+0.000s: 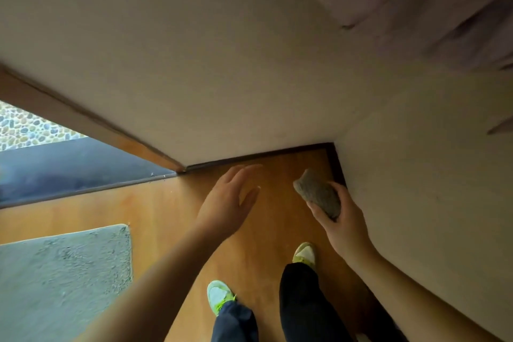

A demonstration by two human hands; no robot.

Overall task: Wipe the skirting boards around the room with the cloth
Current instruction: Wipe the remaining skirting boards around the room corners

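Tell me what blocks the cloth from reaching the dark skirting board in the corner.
Nothing visible does. The right hand holds the cloth just beside the skirting board, with only bare wooden floor below. The left hand hovers open, off to the side.

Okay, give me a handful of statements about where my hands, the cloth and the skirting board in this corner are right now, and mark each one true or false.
1. The right hand grips the cloth. True.
2. The left hand holds a spray bottle. False: it holds nothing, and its fingers are spread over the wooden floor.
3. Dark skirting board runs along the foot of both walls into the corner. True.
4. The cloth is bright red. False: it is a dull grey-brown.
5. The rug lies to the right of the person's shoes. False: it lies to their left, near the doorway.
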